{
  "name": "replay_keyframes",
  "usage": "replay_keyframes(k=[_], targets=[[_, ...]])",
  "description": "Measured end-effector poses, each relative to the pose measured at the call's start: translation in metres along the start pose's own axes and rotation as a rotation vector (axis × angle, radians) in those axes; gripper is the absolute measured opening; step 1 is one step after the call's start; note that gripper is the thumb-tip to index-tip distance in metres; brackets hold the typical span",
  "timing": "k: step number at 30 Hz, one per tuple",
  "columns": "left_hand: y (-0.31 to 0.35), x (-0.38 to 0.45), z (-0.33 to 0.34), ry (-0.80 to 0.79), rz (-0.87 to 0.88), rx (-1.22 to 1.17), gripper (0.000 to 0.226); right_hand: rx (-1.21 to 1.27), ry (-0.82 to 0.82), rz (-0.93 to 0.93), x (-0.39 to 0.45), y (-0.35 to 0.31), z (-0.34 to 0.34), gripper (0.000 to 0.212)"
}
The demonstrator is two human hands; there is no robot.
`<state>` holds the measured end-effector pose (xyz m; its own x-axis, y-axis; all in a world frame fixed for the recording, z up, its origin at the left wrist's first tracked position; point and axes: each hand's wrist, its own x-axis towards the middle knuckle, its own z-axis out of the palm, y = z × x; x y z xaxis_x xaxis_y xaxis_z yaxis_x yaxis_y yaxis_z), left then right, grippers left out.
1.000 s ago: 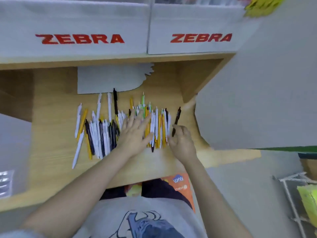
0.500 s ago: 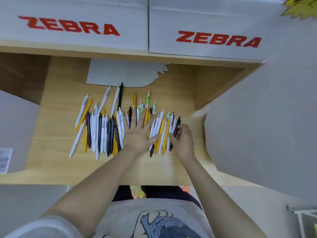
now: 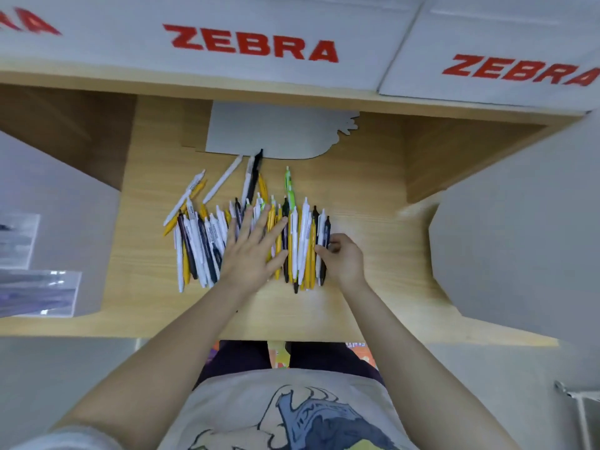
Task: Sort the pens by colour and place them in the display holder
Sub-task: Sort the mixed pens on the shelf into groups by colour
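A pile of several pens [image 3: 302, 241], white, black, yellow and one green [image 3: 289, 186], lies side by side on the wooden shelf [image 3: 367, 287]. My left hand [image 3: 253, 254] rests flat on the middle of the pile, fingers spread and straight. At the pile's right edge my right hand [image 3: 345, 259] has its fingers curled, and thumb and fingertips pinch the outermost black pen [image 3: 327, 227]. White display boxes marked ZEBRA [image 3: 253, 43] stand on the ledge above the shelf.
A grey card cut-out [image 3: 276, 131] lies at the back of the shelf, touching the tips of a few loose pens. Grey panels [image 3: 519, 241] flank the shelf on the right and left. Clear plastic holders [image 3: 35, 287] sit at the far left.
My right hand brought a black pen down against the pile's right edge and stays on it. My left hand stays flat on the pens. The camera moved closer.
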<state>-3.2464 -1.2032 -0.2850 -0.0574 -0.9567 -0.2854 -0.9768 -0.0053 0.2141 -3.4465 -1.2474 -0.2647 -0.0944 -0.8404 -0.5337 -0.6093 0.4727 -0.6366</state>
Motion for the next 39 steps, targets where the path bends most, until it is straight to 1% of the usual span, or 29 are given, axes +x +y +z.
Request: replay_keyframes(k=[2,7,10,12,14,16,18,21,25,27,30,31,33,35,37,38,39], targets=[[-0.017,-0.003,-0.003,0.006,0.0,-0.037,0.063,0.016,-0.016,0.0,-0.007,-0.01,0.015,0.023],[-0.054,-0.007,-0.009,0.01,0.051,-0.128,0.059,0.05,-0.003,0.047,-0.013,-0.024,0.035,0.031],[-0.062,-0.016,-0.016,0.037,0.04,-0.112,0.061,0.054,0.006,0.071,-0.011,-0.026,0.038,0.034],[-0.06,-0.029,-0.016,0.099,0.004,-0.053,0.064,0.053,0.019,0.076,-0.012,-0.026,0.038,0.035],[-0.056,-0.045,-0.009,0.144,-0.07,0.007,0.069,0.048,0.026,0.081,-0.012,-0.026,0.039,0.035],[-0.052,-0.057,0.002,0.12,-0.191,0.009,0.075,0.047,0.029,0.079,-0.012,-0.027,0.041,0.034],[-0.053,-0.058,0.01,0.081,-0.253,0.009,0.078,0.049,0.028,0.077,-0.012,-0.029,0.044,0.032],[-0.066,-0.046,0.008,0.036,-0.209,0.017,0.075,0.051,0.025,0.06,-0.01,-0.031,0.049,0.028],[-0.095,-0.033,0.0,0.059,-0.064,-0.033,0.069,0.119,0.019,0.081,-0.01,-0.037,0.057,0.023],[-0.104,-0.029,-0.004,0.053,-0.025,-0.071,0.067,0.185,0.012,0.114,-0.01,-0.039,0.058,0.022],[-0.102,-0.026,-0.01,0.057,-0.029,-0.102,0.068,0.297,-0.011,0.176,-0.011,-0.036,0.052,0.012],[-0.097,-0.027,-0.014,0.077,-0.026,-0.108,0.068,0.318,-0.016,0.183,-0.013,-0.035,0.048,0.007],[-0.083,-0.028,-0.022,0.144,0.007,-0.139,0.069,0.348,-0.033,0.185,-0.018,-0.033,0.043,0.005],[-0.061,-0.03,-0.031,0.214,0.072,-0.217,0.065,0.397,-0.038,0.184,-0.026,-0.033,0.035,0.003],[-0.038,-0.031,-0.039,0.267,0.127,-0.346,0.053,0.431,-0.044,0.163,-0.033,-0.036,0.024,0.006],[-0.027,-0.031,-0.043,0.238,0.116,-0.444,0.047,0.452,-0.06,0.144,-0.037,-0.04,0.018,0.008],[-0.016,-0.031,-0.05,0.152,0.076,-0.575,0.043,0.488,-0.09,0.119,-0.041,-0.044,0.013,0.01]])
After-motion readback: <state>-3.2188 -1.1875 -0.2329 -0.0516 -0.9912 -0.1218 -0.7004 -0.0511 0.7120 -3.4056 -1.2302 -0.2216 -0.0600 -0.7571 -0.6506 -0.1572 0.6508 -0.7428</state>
